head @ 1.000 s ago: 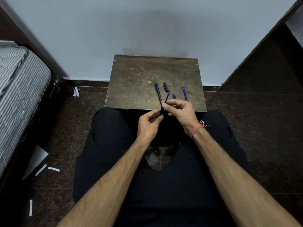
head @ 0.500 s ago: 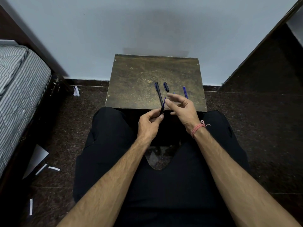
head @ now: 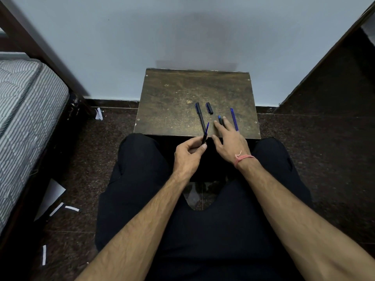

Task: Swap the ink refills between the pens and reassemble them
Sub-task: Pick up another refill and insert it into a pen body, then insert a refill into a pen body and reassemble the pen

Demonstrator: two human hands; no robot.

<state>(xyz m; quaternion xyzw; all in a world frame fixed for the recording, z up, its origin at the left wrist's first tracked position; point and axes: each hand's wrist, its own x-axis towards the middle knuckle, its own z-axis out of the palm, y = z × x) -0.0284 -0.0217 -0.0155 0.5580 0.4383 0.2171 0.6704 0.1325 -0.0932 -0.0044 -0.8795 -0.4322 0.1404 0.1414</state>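
While the left hand (head: 189,154) curls around the lower end of a black pen barrel (head: 204,138), pinching it between thumb and fingers, a blue ink refill (head: 207,128) sticks up and away out of the barrel's open top, only partly inside it. Just to the right of that hand, the right hand (head: 229,138) lies flat and spread, palm down, over the near edge of a small worn brown table (head: 172,102); it grips nothing, and its fingertips (head: 216,124) reach a short dark piece with a blue tip (head: 220,120), touching it or nearly so (the contact is too small to judge). Beyond the left hand's thumb, a whole black pen (head: 200,116) lies on the table, its far end angled slightly left, its near end close beside the held refill. Past the right hand's fingers, a short black cap (head: 209,108) rests apart from the pen. To the right of the right hand, just beside its outer fingers, a second blue refill (head: 234,119) lies loose on the tabletop. A pinkish thread band (head: 242,158) circles the right wrist. No brand, label or lettering can be read on any pen part; they are too small in view.
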